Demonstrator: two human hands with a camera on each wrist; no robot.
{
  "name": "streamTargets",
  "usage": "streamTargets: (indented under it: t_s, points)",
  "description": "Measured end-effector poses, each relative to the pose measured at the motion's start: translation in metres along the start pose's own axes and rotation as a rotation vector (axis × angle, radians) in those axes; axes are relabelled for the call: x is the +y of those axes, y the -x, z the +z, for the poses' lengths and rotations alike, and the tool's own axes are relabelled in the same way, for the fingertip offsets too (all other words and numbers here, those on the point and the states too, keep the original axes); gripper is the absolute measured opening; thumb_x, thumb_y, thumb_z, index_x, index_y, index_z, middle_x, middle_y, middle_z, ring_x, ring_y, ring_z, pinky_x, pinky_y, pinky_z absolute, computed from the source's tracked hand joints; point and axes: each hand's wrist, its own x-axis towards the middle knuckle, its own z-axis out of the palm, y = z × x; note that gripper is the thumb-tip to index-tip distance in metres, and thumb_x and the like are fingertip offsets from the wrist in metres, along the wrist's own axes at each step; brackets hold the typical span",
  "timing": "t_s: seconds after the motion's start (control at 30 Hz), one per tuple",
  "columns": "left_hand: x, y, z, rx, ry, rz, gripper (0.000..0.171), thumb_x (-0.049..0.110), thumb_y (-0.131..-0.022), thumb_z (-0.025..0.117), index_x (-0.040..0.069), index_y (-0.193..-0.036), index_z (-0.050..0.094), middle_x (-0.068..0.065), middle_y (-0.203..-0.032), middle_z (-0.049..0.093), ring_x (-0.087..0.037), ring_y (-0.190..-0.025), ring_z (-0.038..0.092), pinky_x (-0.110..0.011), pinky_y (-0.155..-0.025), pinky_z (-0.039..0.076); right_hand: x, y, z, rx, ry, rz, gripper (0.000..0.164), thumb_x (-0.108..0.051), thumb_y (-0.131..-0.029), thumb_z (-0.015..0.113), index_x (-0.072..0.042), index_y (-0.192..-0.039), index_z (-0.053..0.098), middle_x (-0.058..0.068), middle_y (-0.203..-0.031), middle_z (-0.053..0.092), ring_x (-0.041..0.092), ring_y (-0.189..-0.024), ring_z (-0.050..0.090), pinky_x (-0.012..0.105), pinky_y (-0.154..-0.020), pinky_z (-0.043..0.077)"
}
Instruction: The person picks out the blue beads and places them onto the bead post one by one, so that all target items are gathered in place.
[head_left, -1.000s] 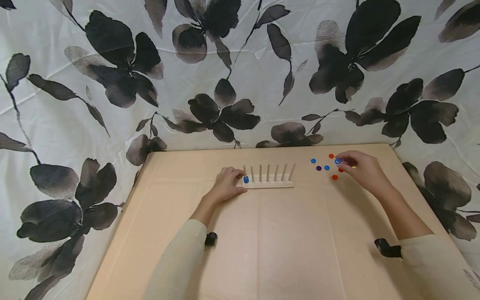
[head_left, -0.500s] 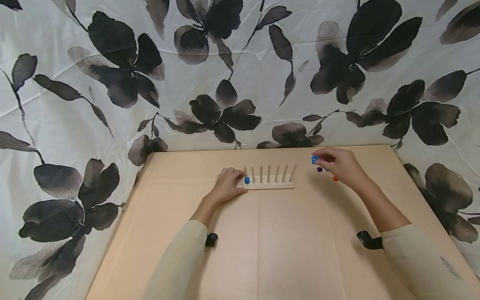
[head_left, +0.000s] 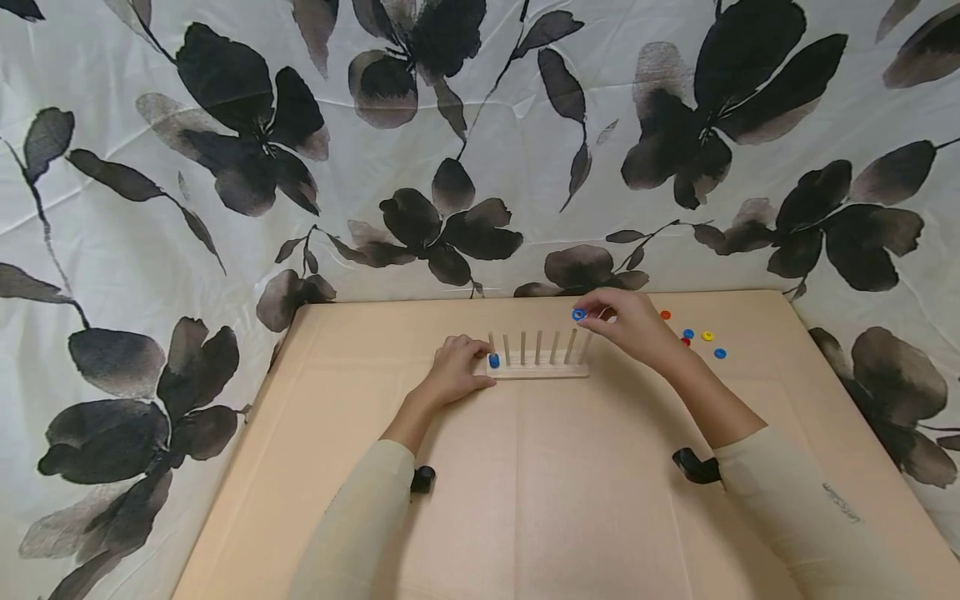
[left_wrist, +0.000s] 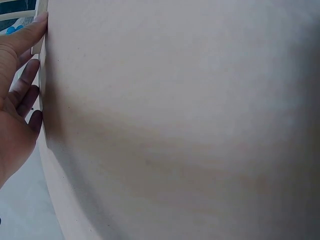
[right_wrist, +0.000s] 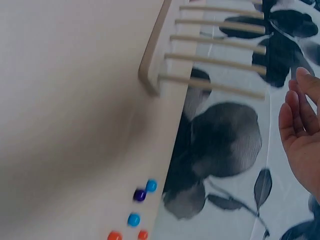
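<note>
Pinching blue ring (head_left: 578,314), right grip (head_left: 622,322) near bare pegs (head_left: 555,347), left grip (head_left: 459,367) clamped at edge of rack (head_left: 538,374)

Over on the far half of the table (head_left: 585,467) stands the peg rack (head_left: 536,374), running left to right, with the cloth (head_left: 315,150) beyond the far edge. The left hand (head_left: 456,367) touches the rack's left end, beside a bead (head_left: 493,361) on the leftmost peg (head_left: 491,339). Near the right-end peg tops, the right hand (head_left: 630,323) holds a ring (head_left: 578,314). Loose beads (head_left: 707,336) lie farther right.
</note>
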Motion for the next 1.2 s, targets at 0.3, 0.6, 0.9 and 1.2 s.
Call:
streamTargets:
  t_s: [0.3, 0.6, 0.9, 1.2]
  points:
    - [0.0, -0.001, 0.0, 0.015, -0.003, 0.008, 0.054, 0.036, -0.083, 0.088, 0.015, -0.129, 0.068, -0.002, -0.113, 0.061, -0.027, -0.121, 0.048, -0.048, -0.105, 0.037, -0.026, -0.024, 0.034, -0.059, -0.028, -0.108, 0.018, -0.011, -0.092, 0.079, -0.007, -0.11, 0.076, 0.005, -0.099, 0.074, 0.018, -0.088, 0.066, 0.036, -0.082, 0.056]
    - [0.0, -0.004, 0.0, 0.026, -0.027, 0.018, 0.054, 0.037, -0.082, 0.088, 0.015, -0.127, 0.069, -0.002, -0.111, 0.061, -0.027, -0.119, 0.049, -0.049, -0.101, 0.039, -0.038, -0.039, 0.056, -0.098, 0.004, -0.128, 0.02, -0.013, -0.092, 0.078, -0.007, -0.112, 0.077, 0.004, -0.098, 0.075, 0.018, -0.088, 0.067, 0.038, -0.083, 0.058]
    - [0.001, -0.004, 0.0, 0.027, -0.029, 0.017, 0.054, 0.039, -0.083, 0.087, 0.014, -0.128, 0.068, -0.003, -0.112, 0.06, -0.027, -0.12, 0.049, -0.049, -0.102, 0.039, -0.047, -0.055, 0.072, -0.125, 0.045, -0.152, 0.018, -0.015, -0.092, 0.079, -0.008, -0.109, 0.078, 0.003, -0.096, 0.075, 0.017, -0.088, 0.067, 0.035, -0.082, 0.057]
    - [0.003, -0.003, -0.001, 0.033, -0.01, 0.019, 0.055, 0.036, -0.082, 0.088, 0.012, -0.127, 0.069, -0.004, -0.111, 0.06, -0.028, -0.117, 0.049, -0.05, -0.101, 0.039, -0.052, -0.062, 0.086, -0.166, 0.04, -0.157, 0.016, -0.015, -0.093, 0.078, -0.008, -0.108, 0.078, 0.002, -0.095, 0.076, 0.018, -0.089, 0.068, 0.032, -0.08, 0.056]
